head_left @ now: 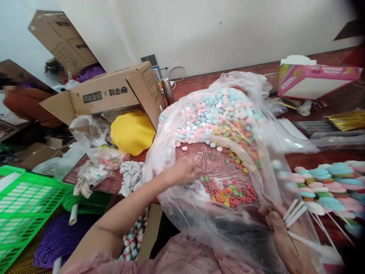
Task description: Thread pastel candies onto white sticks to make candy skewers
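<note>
Pink cloth (188,258) is lying closest to the lens, low in the head view, with both forearms reaching out over it. A large clear plastic bag (222,228) is being held open on the red counter (199,82), pastel sweets (211,114) heaped at its far end and coloured ring sweets (230,192) loose nearer the mouth. The left hand (182,171) is being pushed into the bag, fingers curled, though whether anything is pinched cannot be told. The right hand (275,219) is clamped on a bunch of white sticks (295,211) against the bag's rim. The film is judged thin, slippery and floppy, the load heavy; the rim is best gathered in both hands. Sweet skewers (327,186) are lying to the right, a green crate (25,201) to the left.
</note>
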`<state>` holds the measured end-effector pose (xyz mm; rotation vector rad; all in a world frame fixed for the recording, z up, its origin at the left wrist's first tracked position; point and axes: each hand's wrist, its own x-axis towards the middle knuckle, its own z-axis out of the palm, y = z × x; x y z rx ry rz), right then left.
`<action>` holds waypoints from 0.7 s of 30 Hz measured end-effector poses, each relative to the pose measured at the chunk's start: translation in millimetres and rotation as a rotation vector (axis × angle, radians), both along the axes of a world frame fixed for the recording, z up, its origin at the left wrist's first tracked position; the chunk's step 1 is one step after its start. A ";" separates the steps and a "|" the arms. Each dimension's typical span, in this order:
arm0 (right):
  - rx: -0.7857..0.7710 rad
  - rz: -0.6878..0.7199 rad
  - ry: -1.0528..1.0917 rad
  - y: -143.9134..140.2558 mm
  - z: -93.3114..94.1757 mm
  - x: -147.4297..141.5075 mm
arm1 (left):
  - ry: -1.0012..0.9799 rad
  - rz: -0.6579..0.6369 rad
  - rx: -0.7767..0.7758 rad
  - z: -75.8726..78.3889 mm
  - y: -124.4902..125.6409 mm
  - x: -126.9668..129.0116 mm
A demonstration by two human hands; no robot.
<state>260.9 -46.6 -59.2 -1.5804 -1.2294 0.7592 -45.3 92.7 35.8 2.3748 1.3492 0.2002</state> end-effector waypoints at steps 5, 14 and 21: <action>0.025 0.018 -0.289 -0.1 -4.3 6.2 | 0.230 0.213 0.077 -9.1 76.3 -19.4; 0.116 0.249 -0.366 10.3 -12.4 19.8 | 0.176 0.248 0.123 -9.7 87.5 -58.9; 0.134 0.371 -0.408 17.8 -18.0 23.0 | 0.206 0.200 0.205 -26.8 84.3 -67.7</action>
